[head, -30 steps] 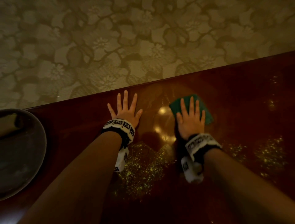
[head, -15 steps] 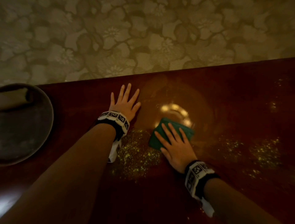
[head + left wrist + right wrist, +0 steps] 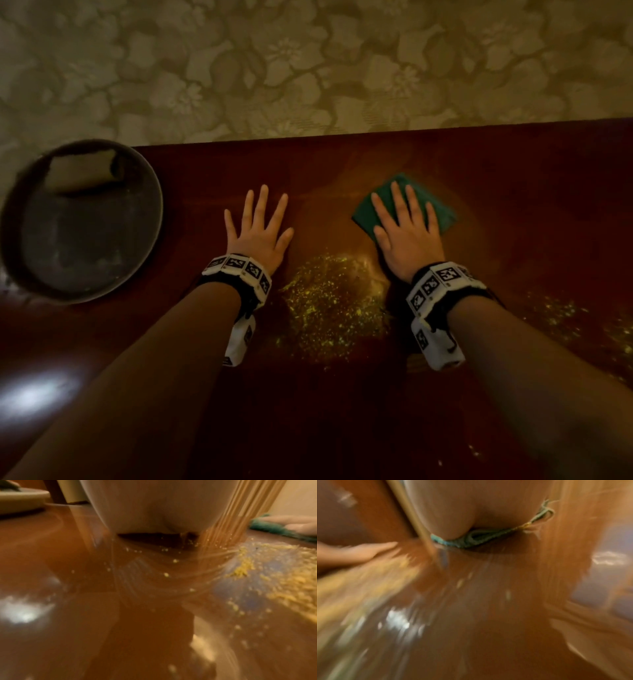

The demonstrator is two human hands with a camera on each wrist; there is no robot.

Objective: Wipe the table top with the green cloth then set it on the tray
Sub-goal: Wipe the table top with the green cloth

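Note:
The green cloth (image 3: 442, 214) lies flat on the dark red-brown table top (image 3: 531, 192), right of centre. My right hand (image 3: 406, 226) presses on it with straight, spread fingers; in the right wrist view a folded edge of the cloth (image 3: 471, 538) shows under the palm. My left hand (image 3: 258, 226) rests flat on the bare wood to the cloth's left, fingers spread. Yellow crumbs (image 3: 329, 301) lie scattered between my wrists and at the right (image 3: 561, 311). The round grey tray (image 3: 78, 246) sits at the table's left end.
A rolled beige cloth (image 3: 82, 174) lies at the far side of the tray. The table's far edge (image 3: 342, 135) runs above my hands, with floral-patterned carpet (image 3: 308, 68) beyond it. The tray's rim (image 3: 20, 497) shows at the upper left of the left wrist view.
My right hand slid the green cloth from near the crumbs by my left wrist back out to the right and farther away. The left hand stayed flat in place.

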